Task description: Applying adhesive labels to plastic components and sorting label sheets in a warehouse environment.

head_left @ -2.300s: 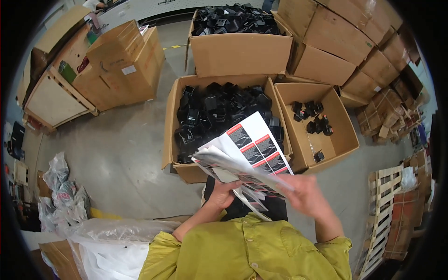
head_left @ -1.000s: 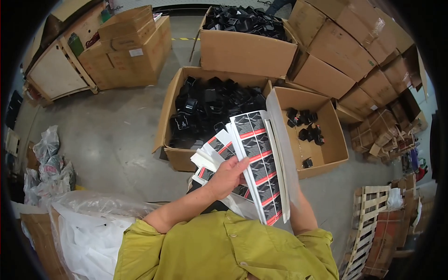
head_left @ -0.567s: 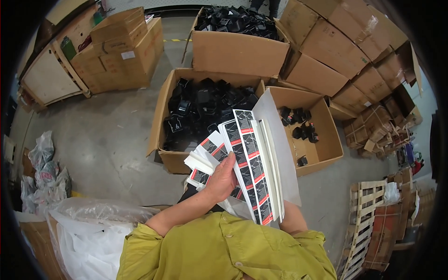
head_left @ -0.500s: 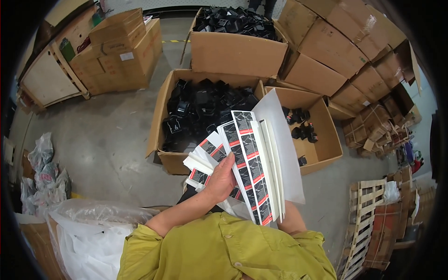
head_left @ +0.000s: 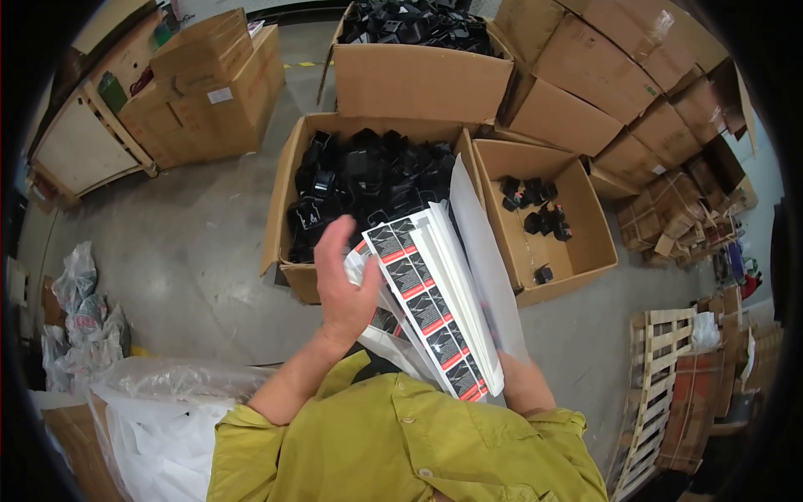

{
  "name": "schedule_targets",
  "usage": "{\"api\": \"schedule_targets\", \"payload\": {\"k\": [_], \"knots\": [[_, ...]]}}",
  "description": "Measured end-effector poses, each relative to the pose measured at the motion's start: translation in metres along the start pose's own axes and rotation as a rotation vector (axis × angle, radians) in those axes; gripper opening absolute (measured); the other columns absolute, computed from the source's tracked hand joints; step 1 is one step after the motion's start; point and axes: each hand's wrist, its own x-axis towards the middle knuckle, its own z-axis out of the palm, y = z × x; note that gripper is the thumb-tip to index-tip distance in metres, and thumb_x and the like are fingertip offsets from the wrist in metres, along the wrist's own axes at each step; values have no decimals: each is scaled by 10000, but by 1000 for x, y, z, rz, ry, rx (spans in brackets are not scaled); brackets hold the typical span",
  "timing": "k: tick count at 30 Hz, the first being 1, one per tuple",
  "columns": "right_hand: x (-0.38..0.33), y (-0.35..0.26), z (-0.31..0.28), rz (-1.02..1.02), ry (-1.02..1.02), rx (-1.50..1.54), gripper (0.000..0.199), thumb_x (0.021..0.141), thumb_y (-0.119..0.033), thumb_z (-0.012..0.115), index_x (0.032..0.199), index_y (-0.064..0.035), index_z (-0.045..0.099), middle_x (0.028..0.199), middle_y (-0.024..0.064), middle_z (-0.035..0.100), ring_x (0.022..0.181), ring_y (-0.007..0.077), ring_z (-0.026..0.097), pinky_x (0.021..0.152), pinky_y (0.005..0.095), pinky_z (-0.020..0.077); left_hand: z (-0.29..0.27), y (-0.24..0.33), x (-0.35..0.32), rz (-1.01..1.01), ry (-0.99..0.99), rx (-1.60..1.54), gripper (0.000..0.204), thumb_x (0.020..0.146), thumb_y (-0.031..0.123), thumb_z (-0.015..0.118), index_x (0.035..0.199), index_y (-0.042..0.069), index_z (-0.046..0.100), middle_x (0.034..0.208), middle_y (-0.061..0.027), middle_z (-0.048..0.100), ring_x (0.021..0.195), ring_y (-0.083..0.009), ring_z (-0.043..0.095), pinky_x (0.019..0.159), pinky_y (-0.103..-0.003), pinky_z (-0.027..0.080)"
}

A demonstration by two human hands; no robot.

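Observation:
A fanned stack of label sheets [head_left: 431, 314], printed in black, white and red, is in front of my chest, its top edge tilted away from me. My right hand [head_left: 520, 381] supports it from the right, with the fingers hidden behind the paper. Along the right of the stack stands a whitish translucent backing sheet [head_left: 481, 243]. My left hand [head_left: 345, 289] is raised at the stack's left edge, fingers stretched up and thumb apart. More label sheets [head_left: 389, 322] spread out behind that hand, partly covered.
Beyond the sheets stands an open carton [head_left: 293, 184] full of black plastic parts [head_left: 360, 176]. To its right a carton [head_left: 585, 243] holds several black pieces. Another filled carton [head_left: 422, 84] is farther back. Wooden pallets [head_left: 657, 393] stand right; plastic-wrapped white material [head_left: 167, 418] lies near left.
My left hand has let go of the sheets and moved left, its fingers opening out. The stack has closed up somewhat and shifted slightly left, still at my right hand.

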Motion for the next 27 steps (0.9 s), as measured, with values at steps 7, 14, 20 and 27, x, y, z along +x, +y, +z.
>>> {"api": "schedule_targets", "payload": {"k": [7,14,20,27], "knots": [[-81,26,-23,55,27,4,549,834,-402,477,1164,35,437,1073,160,551,949,233,566,837,343,456,21,27,20,894,-850,143,437,657,187,599,1067,81,493,1133,-85,483,1094,-233,436,958,-436,298],[-89,29,-18,60,54,12,556,836,-415,469,1165,33,437,1074,160,551,949,233,565,838,342,455,25,12,10,1035,-762,159,328,715,150,499,1031,67,515,1051,-87,532,1002,-237,500,911,-382,364],[-90,-2,-52,86,-202,251,598,836,-429,454,1209,35,392,1137,179,511,985,257,546,878,366,421,-36,28,-7,899,-745,289,328,697,137,498,1008,39,534,994,-113,555,935,-243,533,836,-363,418],[-101,-53,-66,-83,-71,-59,559,773,-347,597,1151,38,451,1052,161,564,893,222,589,792,341,476,-42,-8,-68,777,-918,331,338,707,142,491,1020,19,520,985,-137,542,909,-251,532,809,-362,419]]}}
